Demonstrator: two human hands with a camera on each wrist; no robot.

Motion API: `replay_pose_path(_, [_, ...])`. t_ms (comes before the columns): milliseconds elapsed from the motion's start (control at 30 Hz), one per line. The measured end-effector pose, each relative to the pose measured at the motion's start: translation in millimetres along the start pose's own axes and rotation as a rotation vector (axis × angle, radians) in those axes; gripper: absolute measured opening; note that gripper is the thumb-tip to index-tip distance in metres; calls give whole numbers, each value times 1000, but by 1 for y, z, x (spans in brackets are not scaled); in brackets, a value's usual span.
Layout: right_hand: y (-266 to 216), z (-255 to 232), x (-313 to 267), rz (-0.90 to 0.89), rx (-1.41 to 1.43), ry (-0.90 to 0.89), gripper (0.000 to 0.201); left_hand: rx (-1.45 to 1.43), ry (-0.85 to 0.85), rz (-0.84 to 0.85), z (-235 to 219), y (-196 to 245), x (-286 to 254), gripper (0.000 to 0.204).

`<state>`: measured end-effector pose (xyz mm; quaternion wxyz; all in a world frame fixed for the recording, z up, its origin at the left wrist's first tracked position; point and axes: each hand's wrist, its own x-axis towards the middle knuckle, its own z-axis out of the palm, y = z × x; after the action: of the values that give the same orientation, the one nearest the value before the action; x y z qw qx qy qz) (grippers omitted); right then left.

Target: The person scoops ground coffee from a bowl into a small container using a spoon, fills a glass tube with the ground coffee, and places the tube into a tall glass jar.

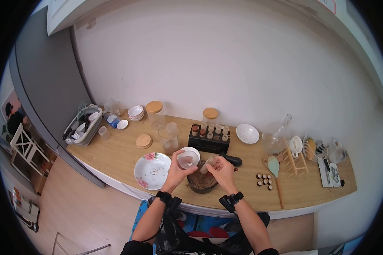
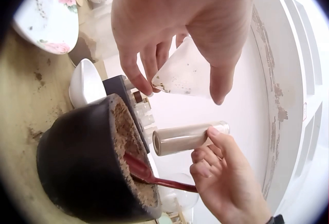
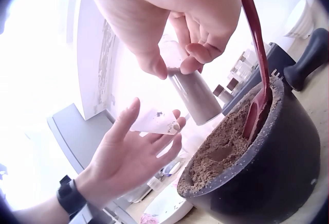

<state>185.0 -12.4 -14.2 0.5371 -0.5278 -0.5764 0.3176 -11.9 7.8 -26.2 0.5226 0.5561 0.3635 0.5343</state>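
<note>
You're mid-fill: both hands are up over the black bowl (image 1: 202, 182), which sits on the worktop (image 1: 115, 155) just right of the flowered plate (image 1: 152, 170).

Right hand (image 1: 220, 169): fingers and thumb curled round a small glass tube (image 2: 187, 137), held near-horizontal and tilted, open end toward your left hand. The tube looks mostly full of brown powder. The same hand also seems to have the red spoon's (image 3: 255, 64) handle trapped against the palm; the spoon's bowl is dug into the powder (image 3: 218, 154) at the rim of the black bowl.

Left hand (image 1: 182, 163): fingertips pinching a small clear funnel (image 2: 184, 74), lifted clear of the tube and not seated in it. There's a little powder stuck inside the funnel. From the right-wrist view the fingers look fairly spread, with the funnel resting across the fingertips, so the grip is light.

My read: funnel and tube are apart, so you're either about to seat the funnel in the tube mouth or you've just pulled it out. I can't tell which.

Next move, as I see it:
- Bring the tube upright before anything else, because at this tilt powder can spill from the mouth.
- Keep both over the black bowl so any spill lands back in it.
- Line the funnel spout up with the tube mouth, or set it down on the worktop.
- The corks (image 1: 264, 179) sit well to the right, near the spatula (image 1: 275, 170).
</note>
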Motion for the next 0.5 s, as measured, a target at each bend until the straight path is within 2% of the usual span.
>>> replay_pose_path(100, [-6, -4, -5, 26, -69, -36, 27, 63, -36, 8, 3, -11, -3, 80])
replay_pose_path(167, [-6, -4, -7, 17, -56, -25, 26, 315, -50, 39, 3, -10, -4, 81])
replay_pose_path(200, [-6, -4, -8, 10, -35, -9, 25, 310, -46, 39, 2, -9, -5, 81])
replay_pose_path(267, [-5, -5, -7, -7, -44, -5, 28, 233, 79, 72, -7, -8, -6, 81])
replay_pose_path(300, [-5, -6, -6, -22, -48, 3, 30, 232, 80, 71, -16, -5, -6, 81])
replay_pose_path(367, [-15, -7, -5, -14, -48, 5, 30, 420, 225, 37, -41, 2, -8, 80])
replay_pose_path(400, [-19, -5, -4, -8, -46, 7, 30, 423, 227, 36, -56, -1, -10, 80])
replay_pose_path(467, [-19, -2, 1, -27, -48, 9, 31, 700, 322, 54, -86, -14, -13, 79])
replay_pose_path(500, [-20, 1, 4, -48, -54, 15, 31, 703, 328, 52, -98, -21, -16, 79])
